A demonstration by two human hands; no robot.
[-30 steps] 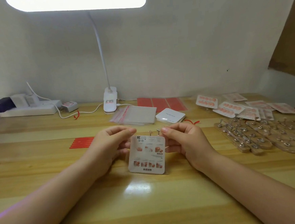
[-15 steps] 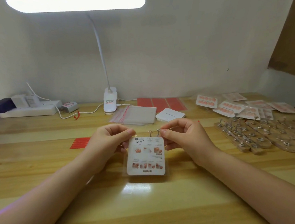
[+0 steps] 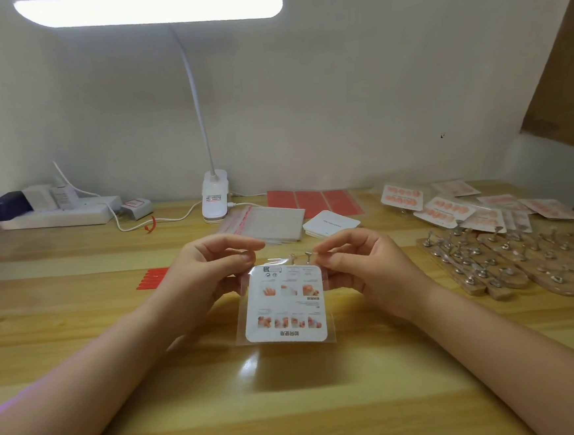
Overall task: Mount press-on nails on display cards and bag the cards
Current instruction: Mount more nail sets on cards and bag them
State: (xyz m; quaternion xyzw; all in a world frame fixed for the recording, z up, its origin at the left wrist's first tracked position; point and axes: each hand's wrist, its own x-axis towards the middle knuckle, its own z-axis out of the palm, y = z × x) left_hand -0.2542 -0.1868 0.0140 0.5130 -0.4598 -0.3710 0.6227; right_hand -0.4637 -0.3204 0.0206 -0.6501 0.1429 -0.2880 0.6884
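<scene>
While both hands hold it above the middle of the wooden table (image 3: 82, 339), the display card (image 3: 285, 303) sits inside a clear bag (image 3: 243, 330), its printed back facing the camera and its lower edge close to the tabletop. The left hand (image 3: 201, 279) pinches the bag's upper left corner between thumb and curled fingers; the right hand (image 3: 362, 269) pinches the upper right corner the same way. Whether the card is fully seated in the bag cannot be told.

Just beyond the hands, toward the far side, lies a stack of empty clear bags (image 3: 269, 222) with red-edged flaps, and touching its right side a small pile of white cards (image 3: 331, 226). Behind these lie red sheets (image 3: 311, 200) flat on the table. A clip-on lamp (image 3: 215, 195) stands at the far edge, its neck rising to a bright bar overhead. On the far left are a white power strip (image 3: 58, 214) with plugs and a cable trailing toward the lamp. A short row of red strips (image 3: 153, 278) lies left of the left hand.

On the right, well apart from the held card, wooden nail stands (image 3: 498, 262) with metal pegs lie in a cluster; two pegs show just behind the bag's top edge. Farther right and back, bagged cards of pink nails (image 3: 446, 210) overlap in a loose spread. A brown board leans at the far right edge.
</scene>
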